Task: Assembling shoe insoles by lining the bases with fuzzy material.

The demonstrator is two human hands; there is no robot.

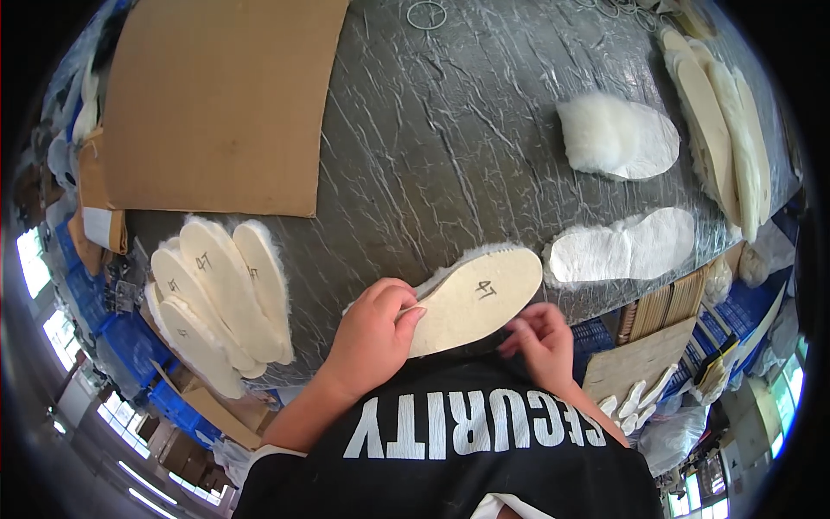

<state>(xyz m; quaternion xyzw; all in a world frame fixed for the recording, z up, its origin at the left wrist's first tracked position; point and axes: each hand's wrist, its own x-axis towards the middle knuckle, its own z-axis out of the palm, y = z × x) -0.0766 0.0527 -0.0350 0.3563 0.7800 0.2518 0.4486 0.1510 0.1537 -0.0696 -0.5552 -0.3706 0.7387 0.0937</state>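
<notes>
Left hand (372, 333) closed on the heel end of a cream felt insole with white fleece underside (471, 298), thumb on top, fingers wrapped under. Right hand (540, 340) at the insole's near edge, fingertips pinched together, maybe on a bit of fleece or thread; too small to tell, and contact with the insole is unclear. The insole is held felt side up, just above the near edge of the grey marbled bench (450, 130), toe pointing up-right.

Left of the held insole: fanned stack of similar fleece-edged insoles (216, 298), felt side up, overhanging the bench edge. Right of it, near: one white fleece-up insole (622, 246) lying flat. Beyond that, farther from the held insole: a second fluffy white insole (618, 137). Far right of the held insole: a leaning row of beige insoles (722, 130) at the bench edge. Up-left: large brown cardboard sheet (220, 104).

Risk, as a judgement: grip is at one end only, so the free toe could sag or swing and slip out. The overhanging stack on the left could slide off if the left forearm nudges it.
</notes>
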